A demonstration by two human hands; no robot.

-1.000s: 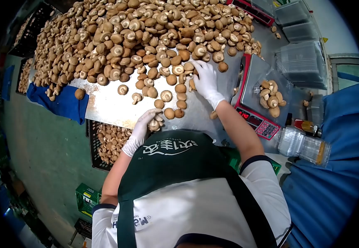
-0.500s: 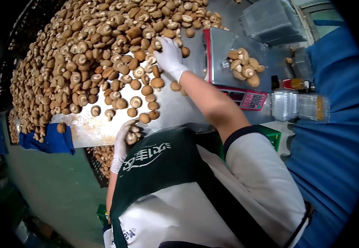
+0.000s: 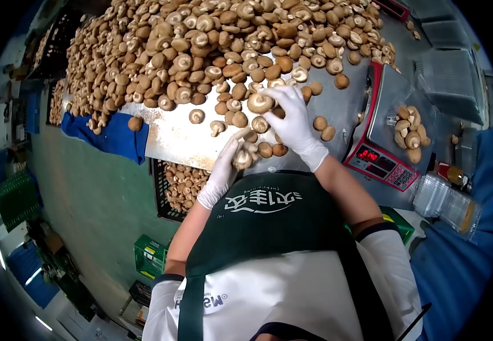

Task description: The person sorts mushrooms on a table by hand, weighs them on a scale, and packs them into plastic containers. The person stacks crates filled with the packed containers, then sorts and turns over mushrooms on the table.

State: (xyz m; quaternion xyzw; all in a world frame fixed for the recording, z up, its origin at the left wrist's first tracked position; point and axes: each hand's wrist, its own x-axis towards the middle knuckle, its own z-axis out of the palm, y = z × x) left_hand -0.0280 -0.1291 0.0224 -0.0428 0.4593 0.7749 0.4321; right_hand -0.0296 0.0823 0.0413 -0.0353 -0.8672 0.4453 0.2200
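Both hands wear white gloves over a metal table. My left hand [image 3: 229, 165], near the table's front edge, is wrapped round several mushrooms [image 3: 242, 159]. My right hand [image 3: 293, 116] grips a larger mushroom [image 3: 260, 103] between thumb and fingers, its pale underside showing, just above the loose mushrooms. A few single mushrooms, among them one with its stem up [image 3: 260, 124], lie between and around the hands. Beyond them spreads a large heap of brown mushrooms [image 3: 201, 45].
On the right, a red scale [image 3: 380, 165] carries mushrooms [image 3: 411, 133] in a clear tray. Clear plastic boxes [image 3: 448, 85] are stacked behind it. A blue cloth [image 3: 110, 133] hangs over the left edge, and a black crate [image 3: 164, 196] of mushrooms stands below.
My right hand went to the heap's edge and has come back nearer my left hand with a mushroom. My left hand still holds its mushrooms. The camera view has shifted.
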